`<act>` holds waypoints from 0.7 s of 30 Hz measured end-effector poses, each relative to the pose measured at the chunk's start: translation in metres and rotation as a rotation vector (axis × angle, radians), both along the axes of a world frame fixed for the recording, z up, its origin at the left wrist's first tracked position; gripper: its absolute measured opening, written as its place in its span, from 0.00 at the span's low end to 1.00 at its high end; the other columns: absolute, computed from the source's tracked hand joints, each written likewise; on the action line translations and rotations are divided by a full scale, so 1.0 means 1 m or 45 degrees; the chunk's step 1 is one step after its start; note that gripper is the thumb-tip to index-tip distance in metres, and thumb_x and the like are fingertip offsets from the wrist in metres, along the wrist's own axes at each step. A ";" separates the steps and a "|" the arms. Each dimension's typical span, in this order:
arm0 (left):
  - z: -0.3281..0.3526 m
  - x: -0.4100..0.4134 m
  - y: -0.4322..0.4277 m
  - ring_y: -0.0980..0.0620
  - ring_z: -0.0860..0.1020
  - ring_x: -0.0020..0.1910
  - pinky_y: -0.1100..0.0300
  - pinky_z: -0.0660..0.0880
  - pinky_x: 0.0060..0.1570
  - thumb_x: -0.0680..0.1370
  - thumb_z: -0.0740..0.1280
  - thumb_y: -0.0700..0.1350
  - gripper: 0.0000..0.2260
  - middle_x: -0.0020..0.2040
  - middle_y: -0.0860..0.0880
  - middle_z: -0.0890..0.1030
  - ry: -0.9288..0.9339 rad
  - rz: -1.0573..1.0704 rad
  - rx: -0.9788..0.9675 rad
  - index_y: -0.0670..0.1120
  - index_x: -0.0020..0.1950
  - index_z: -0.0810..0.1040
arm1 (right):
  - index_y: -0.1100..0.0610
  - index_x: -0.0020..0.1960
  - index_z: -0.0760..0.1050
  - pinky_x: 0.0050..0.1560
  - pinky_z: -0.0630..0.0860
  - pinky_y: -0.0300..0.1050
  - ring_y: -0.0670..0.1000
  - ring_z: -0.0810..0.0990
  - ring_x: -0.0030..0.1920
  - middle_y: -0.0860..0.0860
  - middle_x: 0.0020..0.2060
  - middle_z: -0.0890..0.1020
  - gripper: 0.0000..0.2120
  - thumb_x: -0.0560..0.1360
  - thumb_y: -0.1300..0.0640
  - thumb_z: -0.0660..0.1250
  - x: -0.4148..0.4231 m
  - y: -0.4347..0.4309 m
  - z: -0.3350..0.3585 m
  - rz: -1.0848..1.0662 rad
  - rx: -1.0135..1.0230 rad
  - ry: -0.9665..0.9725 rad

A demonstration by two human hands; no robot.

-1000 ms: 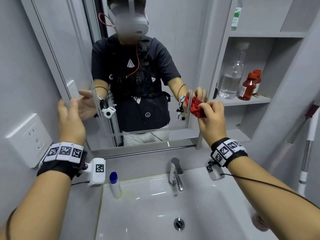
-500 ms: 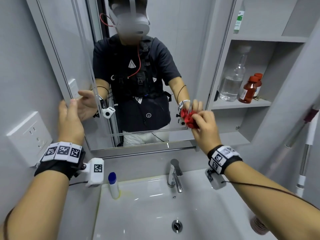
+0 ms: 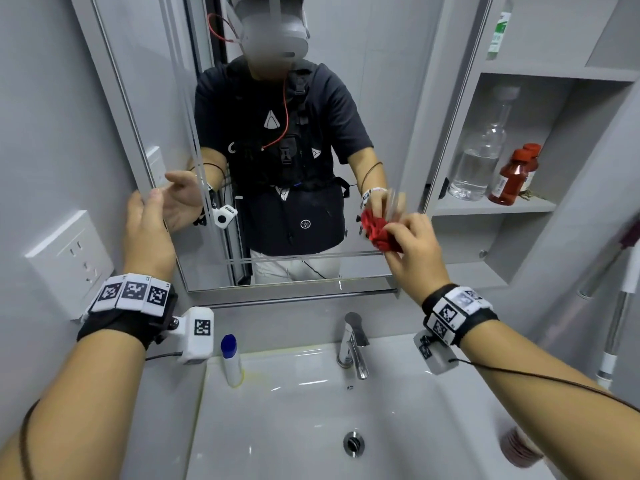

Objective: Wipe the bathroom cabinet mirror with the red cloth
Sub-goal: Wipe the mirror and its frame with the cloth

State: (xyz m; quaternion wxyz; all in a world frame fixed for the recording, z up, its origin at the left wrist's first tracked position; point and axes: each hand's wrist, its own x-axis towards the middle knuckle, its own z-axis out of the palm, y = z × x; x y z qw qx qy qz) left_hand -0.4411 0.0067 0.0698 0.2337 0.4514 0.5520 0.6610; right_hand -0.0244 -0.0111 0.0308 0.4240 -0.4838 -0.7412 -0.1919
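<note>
- While your left hand (image 3: 147, 233) stands flat and upright with its fingers together and loosely open, holding nothing, its fingertips sit at the left edge of the mirror (image 3: 374, 109).
- A white wall socket (image 3: 71, 252) is mounted on the wall just left of that hand, and your left wrist carries a black band with black-and-white tags.
- The mirror is a tall framed panel tilted in this wide view; its glass shows your reflection in a dark shirt and vest, and a pale streaked band runs across its lower part.
- Below it, a small white bottle with a blue cap (image 3: 231, 360) stands upright at the back left corner of the white sink (image 3: 311, 427), with a chrome tap (image 3: 353, 344) behind the basin's middle.
- The red cloth (image 3: 379, 230) is crumpled into a tight, folded wad, bright red, pressed against the lower right part of the mirror, where its red reflection meets it.
- Your right hand (image 3: 415, 251) pinches that wad between curled fingers and thumb, knuckles towards you.
- To the right, the open cabinet shelf (image 3: 491, 207) holds a clear bottle (image 3: 479, 157) and, beside it, two red-capped bottles (image 3: 516, 176).
</note>
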 end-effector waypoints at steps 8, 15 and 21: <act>0.000 0.000 -0.002 0.48 0.73 0.71 0.55 0.70 0.70 0.76 0.55 0.68 0.36 0.72 0.47 0.76 0.005 -0.014 -0.012 0.47 0.76 0.70 | 0.62 0.54 0.80 0.50 0.73 0.49 0.57 0.71 0.50 0.55 0.48 0.75 0.10 0.74 0.67 0.73 -0.021 0.001 -0.012 -0.011 -0.057 0.039; -0.001 0.001 -0.004 0.46 0.69 0.77 0.47 0.63 0.78 0.75 0.55 0.69 0.40 0.79 0.44 0.70 -0.027 -0.032 -0.070 0.45 0.81 0.64 | 0.56 0.58 0.77 0.53 0.65 0.33 0.50 0.68 0.54 0.49 0.51 0.71 0.11 0.76 0.62 0.68 -0.017 0.016 0.030 -0.014 0.152 0.116; -0.003 -0.001 -0.005 0.47 0.72 0.73 0.51 0.68 0.72 0.79 0.54 0.67 0.34 0.74 0.47 0.75 -0.026 -0.028 -0.069 0.48 0.78 0.69 | 0.64 0.53 0.81 0.47 0.76 0.54 0.58 0.73 0.50 0.56 0.47 0.76 0.09 0.74 0.68 0.75 -0.022 -0.005 -0.012 0.044 -0.144 -0.101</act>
